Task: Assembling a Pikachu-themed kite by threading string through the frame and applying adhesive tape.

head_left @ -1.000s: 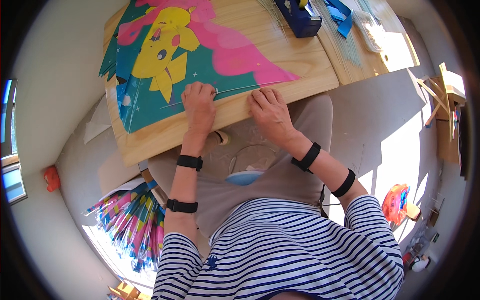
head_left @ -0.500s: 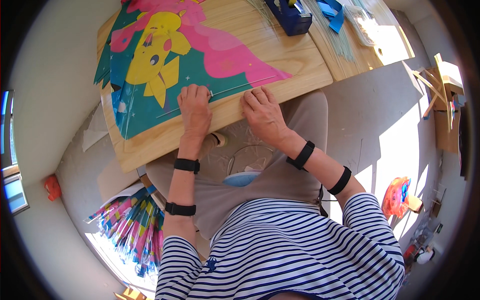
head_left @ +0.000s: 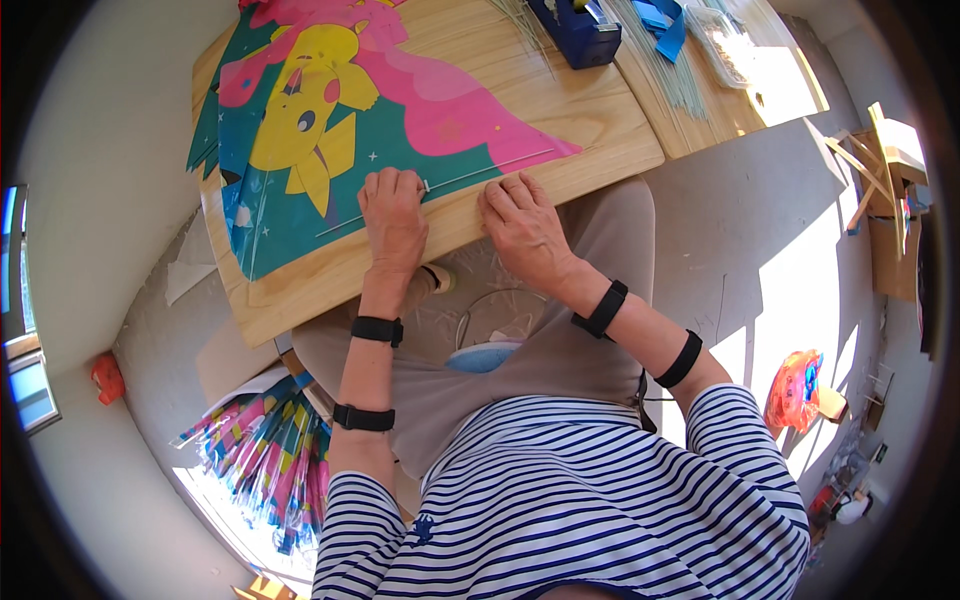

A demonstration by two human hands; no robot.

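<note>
- The left hand [head_left: 393, 222] lies palm down on the near edge of a colourful kite sheet [head_left: 330, 130], its fingers [head_left: 385, 185] bent and pressed flat onto the sheet rather than curled around anything.
- A thin pale stick [head_left: 480, 172] runs slantwise along that lower edge of the sheet; it passes under the left fingertips and comes out to their right, going on toward the sheet's pink tip.
- The right hand [head_left: 527, 228] rests just beside the left one, on the bare wood of the desk [head_left: 600, 120], its fingers [head_left: 515, 190] spread and flat, their tips touching or nearly touching the stick from the near side. Whether they pinch it I cannot tell.
- The sheet, teal with a pink band and a yellow cartoon figure, lies flat on the left half of the desk and reaches past its far edge.
- Well apart from both hands, at the far side of the desk, stand a dark blue tape dispenser [head_left: 577, 30] and, beside it, a bundle of thin pale sticks [head_left: 668, 70] with blue strips [head_left: 662, 22] on top.
- Each forearm wears two black bands [head_left: 376, 330].
- On the floor to the person's left lies a pile of bright folded kites [head_left: 262, 455].
</note>
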